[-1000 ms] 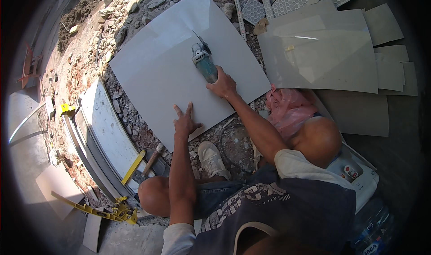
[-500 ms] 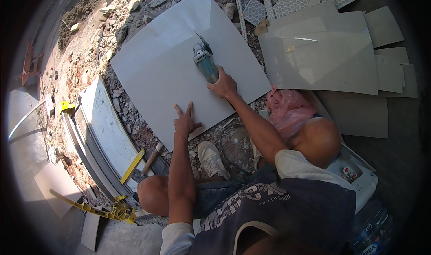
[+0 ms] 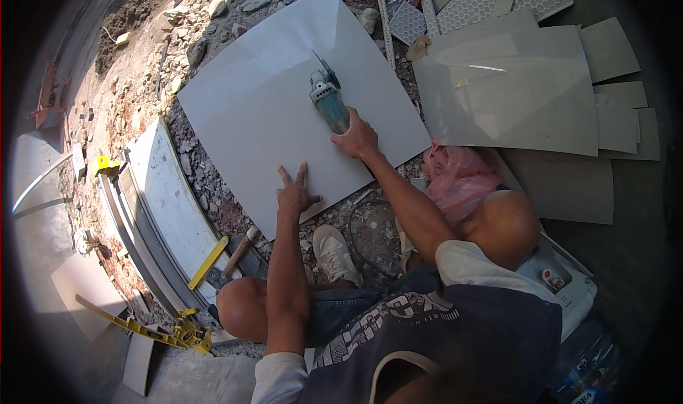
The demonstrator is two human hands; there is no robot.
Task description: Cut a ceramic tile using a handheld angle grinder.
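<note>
Left hand [image 3: 295, 195] splays on tile [image 3: 260, 123], right hand [image 3: 358, 136] clasps grinder [image 3: 331, 107] (hammer [image 3: 240, 250], rubble [image 3: 199, 158], pink bag [image 3: 459, 174] around).

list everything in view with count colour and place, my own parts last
large tile: one, pale grey, centre, on rubble
angle grinder: one, teal and grey, over large tile
overlapping tiles: several, greyish, right
honeycomb-patterned tiles: several, whitish, upper right
loose tiles: two, pale, lower left
tile cutter: one, yellow and grey, left
wooden-handled tool: one, brown, lower left
flat bar: one, yellow, lower left
plastic bag: one, pink, right of centre
cable: one, dark, lower centre
plastic box: one, white, lower right
bottles: count unclear, clear, lower right
shoes: two, off-white, lower centre
left hand: one, bare, spread on large tile
right hand: one, bare, gripping angle grinder
</note>
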